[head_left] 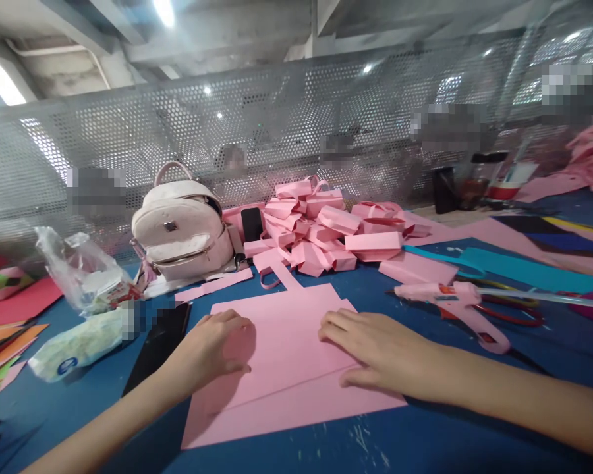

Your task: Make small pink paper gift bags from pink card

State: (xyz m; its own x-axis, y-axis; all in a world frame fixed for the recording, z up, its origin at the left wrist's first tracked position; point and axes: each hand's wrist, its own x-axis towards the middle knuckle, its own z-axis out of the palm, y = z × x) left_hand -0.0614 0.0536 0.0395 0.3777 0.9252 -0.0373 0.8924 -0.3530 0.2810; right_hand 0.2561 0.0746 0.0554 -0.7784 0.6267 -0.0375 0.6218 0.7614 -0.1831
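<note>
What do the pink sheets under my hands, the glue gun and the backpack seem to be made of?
Pink sheets: matte paper or thin card, judging by their straight, crisp edges and flat, even color.
Glue gun: probably hard plastic, given its smooth, molded-looking pink body.
Backpack: perhaps faux leather, from its smooth, softly rounded pale panels, though fabric is possible.

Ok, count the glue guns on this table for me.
1. The pink glue gun lies on the blue table to the right of the right hand. More could be hidden behind the heaped pink pieces.
</note>
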